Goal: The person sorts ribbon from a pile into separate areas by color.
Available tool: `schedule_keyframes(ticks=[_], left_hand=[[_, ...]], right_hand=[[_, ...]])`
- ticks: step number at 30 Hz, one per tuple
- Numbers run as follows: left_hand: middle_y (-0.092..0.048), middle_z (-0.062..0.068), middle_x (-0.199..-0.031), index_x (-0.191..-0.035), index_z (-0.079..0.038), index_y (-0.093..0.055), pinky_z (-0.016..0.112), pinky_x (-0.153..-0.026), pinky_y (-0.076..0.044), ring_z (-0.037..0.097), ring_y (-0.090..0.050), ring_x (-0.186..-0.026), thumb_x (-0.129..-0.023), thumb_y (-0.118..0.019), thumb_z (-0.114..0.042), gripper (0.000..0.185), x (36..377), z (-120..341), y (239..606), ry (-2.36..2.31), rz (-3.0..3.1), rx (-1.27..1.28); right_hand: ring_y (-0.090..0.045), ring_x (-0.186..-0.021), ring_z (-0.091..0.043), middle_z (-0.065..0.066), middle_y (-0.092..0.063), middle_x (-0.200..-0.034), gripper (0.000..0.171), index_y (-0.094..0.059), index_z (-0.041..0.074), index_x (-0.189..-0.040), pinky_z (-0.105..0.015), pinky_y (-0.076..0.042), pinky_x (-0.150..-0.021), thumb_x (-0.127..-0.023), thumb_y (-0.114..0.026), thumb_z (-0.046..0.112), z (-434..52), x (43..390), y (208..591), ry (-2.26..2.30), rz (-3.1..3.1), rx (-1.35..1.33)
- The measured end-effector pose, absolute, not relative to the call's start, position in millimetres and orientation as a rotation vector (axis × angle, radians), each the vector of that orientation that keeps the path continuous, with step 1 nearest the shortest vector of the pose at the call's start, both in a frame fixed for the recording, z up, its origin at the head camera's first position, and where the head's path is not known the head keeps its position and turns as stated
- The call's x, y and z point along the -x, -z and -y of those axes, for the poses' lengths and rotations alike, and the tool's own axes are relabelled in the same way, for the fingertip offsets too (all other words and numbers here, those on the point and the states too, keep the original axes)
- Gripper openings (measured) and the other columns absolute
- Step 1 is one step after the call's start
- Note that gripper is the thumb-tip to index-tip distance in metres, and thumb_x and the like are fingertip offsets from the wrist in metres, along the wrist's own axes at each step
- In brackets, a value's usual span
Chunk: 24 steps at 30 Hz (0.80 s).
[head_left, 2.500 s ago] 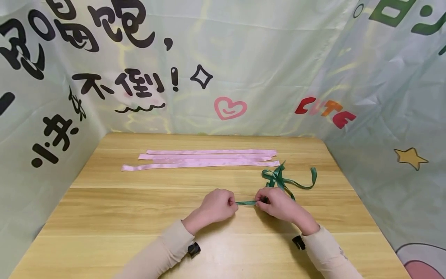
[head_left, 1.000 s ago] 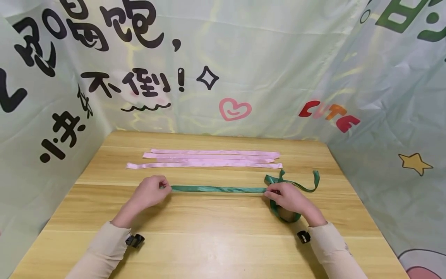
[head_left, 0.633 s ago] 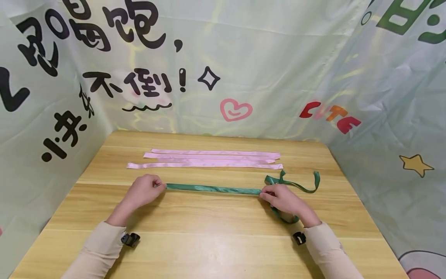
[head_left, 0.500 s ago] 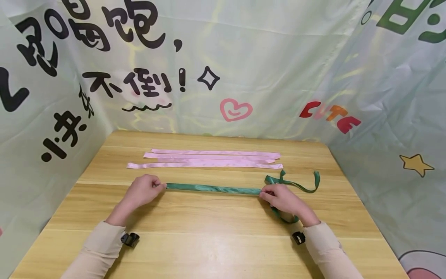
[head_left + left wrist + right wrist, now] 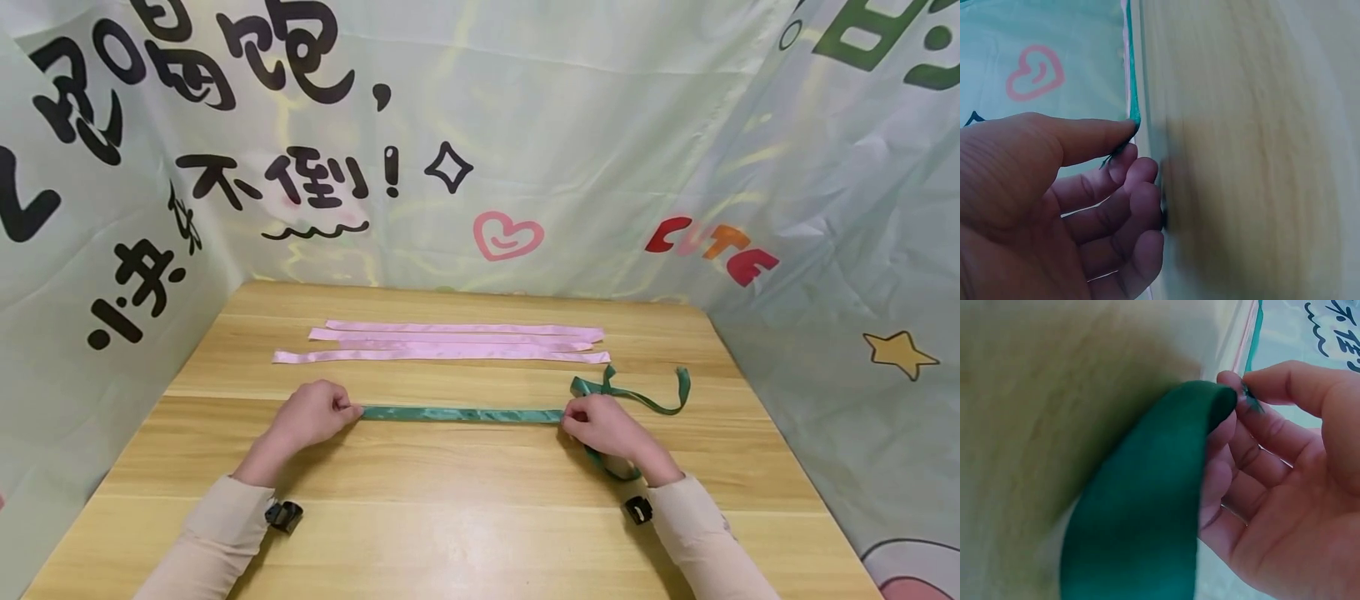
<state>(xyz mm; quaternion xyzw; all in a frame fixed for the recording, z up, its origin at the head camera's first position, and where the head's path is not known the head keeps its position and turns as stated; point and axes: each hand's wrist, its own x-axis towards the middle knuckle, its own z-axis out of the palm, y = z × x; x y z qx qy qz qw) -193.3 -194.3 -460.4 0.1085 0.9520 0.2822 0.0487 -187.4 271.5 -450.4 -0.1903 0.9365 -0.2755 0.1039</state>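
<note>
A shiny green ribbon [image 5: 461, 414] is stretched straight between the two hands over the table. My left hand [image 5: 311, 414] pinches its left end between thumb and forefinger, and in the left wrist view a short frayed tip of the ribbon [image 5: 1135, 94] pokes out below the thumb. With thumb and fingertips my right hand [image 5: 606, 427] pinches the ribbon's other side. In the right wrist view a wide loop of green ribbon [image 5: 1141, 494] hangs from those fingers. More green ribbon [image 5: 645, 402] lies loosely curled behind and beneath the right hand; whether it is one piece is hidden.
Several pink ribbons [image 5: 450, 355] lie side by side across the back of the wooden table [image 5: 450, 525]. A printed cloth [image 5: 600, 150] stands up behind the table and along its sides. Small black wrist cameras [image 5: 284, 517] sit at both cuffs.
The hands began close together with a short stretch of green ribbon between them. My left hand moved left, drawing the ribbon out straight; since half a second ago it has come slightly nearer the front.
</note>
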Motion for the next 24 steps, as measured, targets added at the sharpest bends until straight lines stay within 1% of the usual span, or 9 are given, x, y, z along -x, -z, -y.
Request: schedule_keyframes(ticks=[5,11,22,24], left_hand=[[-0.045,-0.005,-0.059,-0.065,-0.015,-0.055,0.028,-0.056,-0.033,0.011,-0.041,-0.054,-0.097,-0.074,-0.023,0.038,190.7,191.8,458.1,-0.822,-2.873,-0.350],[-0.050,-0.005,-0.060,-0.064,-0.016,-0.056,0.028,-0.056,-0.034,0.012,-0.043,-0.055,-0.096,-0.075,-0.024,0.039,190.3,189.3,459.3,-0.769,-2.879,-0.313],[-0.045,-0.004,-0.060,-0.065,-0.015,-0.053,0.029,-0.055,-0.031,0.013,-0.042,-0.055,-0.096,-0.075,-0.025,0.040,190.0,186.5,461.7,-0.733,-2.919,-0.271],[-0.047,-0.004,-0.061,-0.066,-0.016,-0.054,0.029,-0.055,-0.031,0.013,-0.043,-0.056,-0.096,-0.076,-0.026,0.038,189.8,186.3,460.9,-0.716,-2.932,-0.270]], right_hand=[[-0.045,-0.057,-0.006,0.008,-0.055,-0.064,0.016,-0.073,0.011,-0.086,-0.023,-0.038,-0.058,-0.096,-0.061,0.011,-273.1,185.8,452.0,0.771,-2.764,0.542],[-0.047,-0.059,-0.008,0.007,-0.057,-0.065,0.015,-0.073,0.012,-0.086,-0.024,-0.039,-0.058,-0.097,-0.063,0.013,-273.8,185.2,455.0,0.769,-2.773,0.511],[-0.046,-0.059,-0.008,0.006,-0.058,-0.067,0.013,-0.072,0.012,-0.084,-0.024,-0.038,-0.059,-0.096,-0.065,0.013,-270.1,184.7,456.1,0.732,-2.826,0.483],[-0.047,-0.060,-0.008,0.006,-0.059,-0.069,0.013,-0.072,0.012,-0.085,-0.024,-0.039,-0.060,-0.097,-0.066,0.013,-269.6,184.6,456.0,0.723,-2.831,0.484]])
